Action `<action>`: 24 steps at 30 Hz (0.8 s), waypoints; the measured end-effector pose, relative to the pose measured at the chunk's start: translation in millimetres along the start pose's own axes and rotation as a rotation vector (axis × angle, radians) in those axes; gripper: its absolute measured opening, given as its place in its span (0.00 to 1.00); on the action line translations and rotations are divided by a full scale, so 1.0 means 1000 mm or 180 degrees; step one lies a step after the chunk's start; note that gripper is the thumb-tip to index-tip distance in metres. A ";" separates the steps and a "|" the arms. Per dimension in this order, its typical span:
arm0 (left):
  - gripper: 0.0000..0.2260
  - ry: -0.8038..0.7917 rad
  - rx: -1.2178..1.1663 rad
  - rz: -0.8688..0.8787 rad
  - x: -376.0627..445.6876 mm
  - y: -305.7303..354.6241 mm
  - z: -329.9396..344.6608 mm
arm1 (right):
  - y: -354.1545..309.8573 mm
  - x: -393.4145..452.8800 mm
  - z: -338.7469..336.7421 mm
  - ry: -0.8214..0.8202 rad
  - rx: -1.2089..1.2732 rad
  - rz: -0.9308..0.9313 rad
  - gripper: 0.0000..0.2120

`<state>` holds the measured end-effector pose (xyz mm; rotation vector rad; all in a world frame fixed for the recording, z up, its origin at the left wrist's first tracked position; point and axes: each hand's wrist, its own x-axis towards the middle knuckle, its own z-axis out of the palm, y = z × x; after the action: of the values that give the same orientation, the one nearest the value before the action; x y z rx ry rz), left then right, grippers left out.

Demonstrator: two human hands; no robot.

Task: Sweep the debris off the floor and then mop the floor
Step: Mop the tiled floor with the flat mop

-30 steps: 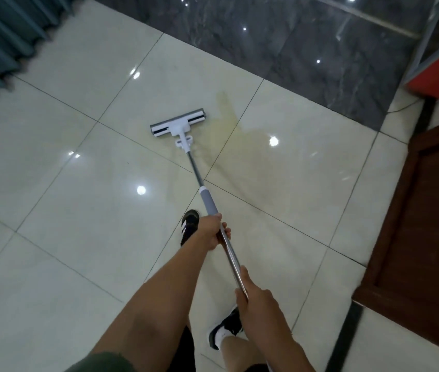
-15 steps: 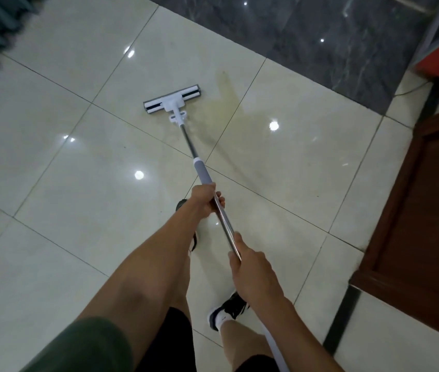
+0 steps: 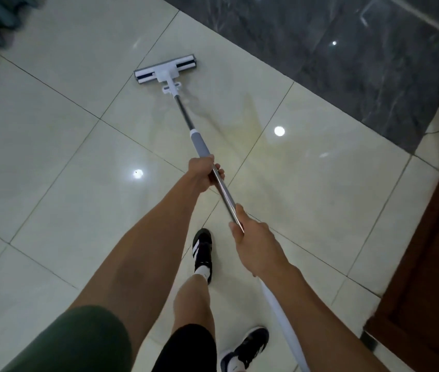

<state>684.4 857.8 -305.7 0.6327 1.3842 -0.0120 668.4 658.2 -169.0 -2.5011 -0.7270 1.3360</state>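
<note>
Cream floor tiles [image 3: 307,183] meet dark marble [image 3: 347,63]; both hands grip mop [image 3: 166,69], yellowish patch [image 3: 250,124] perhaps wet.

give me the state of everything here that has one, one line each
flat white mop head: flat on the cream tiles, beside a tile joint
silver metal mop handle: tilted, gripped in both hands
left hand: curled round the handle, lower down
right hand: curled round the handle, higher up
cream tiled floor: glossy, with a yellowish smeared patch right of the handle
</note>
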 end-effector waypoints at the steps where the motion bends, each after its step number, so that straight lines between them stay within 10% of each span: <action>1: 0.06 0.0005 -0.0021 0.0021 0.008 0.017 -0.001 | -0.012 0.015 -0.007 0.0023 -0.0045 -0.0043 0.24; 13: 0.06 0.0063 -0.0246 0.0063 0.016 0.055 0.003 | -0.030 0.043 -0.039 -0.0107 -0.0193 -0.0213 0.24; 24: 0.07 0.0282 -0.0716 -0.0153 -0.084 -0.157 0.047 | 0.154 -0.089 -0.028 -0.0508 -0.0690 -0.0453 0.25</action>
<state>651.7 676.8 -291.3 0.4162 1.4615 0.1331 700.2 481.7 -151.9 -2.4643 -1.1179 1.4887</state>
